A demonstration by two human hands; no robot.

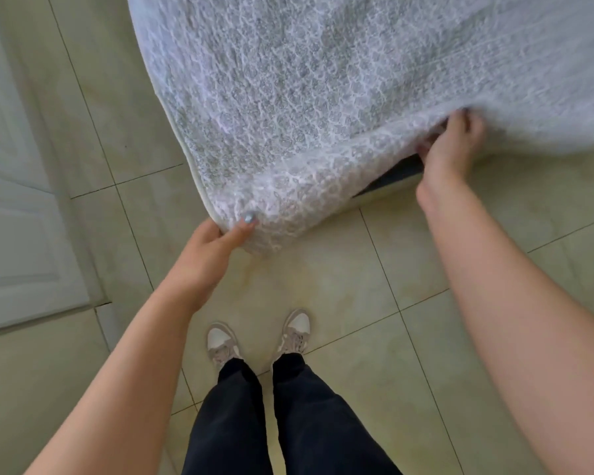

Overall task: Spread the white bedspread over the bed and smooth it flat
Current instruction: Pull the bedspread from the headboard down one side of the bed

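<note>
The bedspread (pixel 306 97) lies over the bed (pixel 395 174), covering its top as far as the view shows, with one corner hanging low over the floor (pixel 340 269). The left hand (pixel 210 248) pinches that corner, thumb on top and fingers tucked beneath. The right hand (pixel 456 142) grips the near edge further along, fingers curled into a bunched fold; they are blurred, so the exact hold is unclear. Between the hands the hem lifts, and a dark strip of the bed shows under it.

The likeliest fault is an uneven pull. If one hand tugs harder, the cloth will probably skew and leave one side hanging long. The fold bunched at the right hand could set as a ridge unless it is drawn out before letting go. The corner hangs near the tiles and may drag on them. The shoes (pixel 290 332) stand close in front, so a step forward might tread on the hem.
</note>
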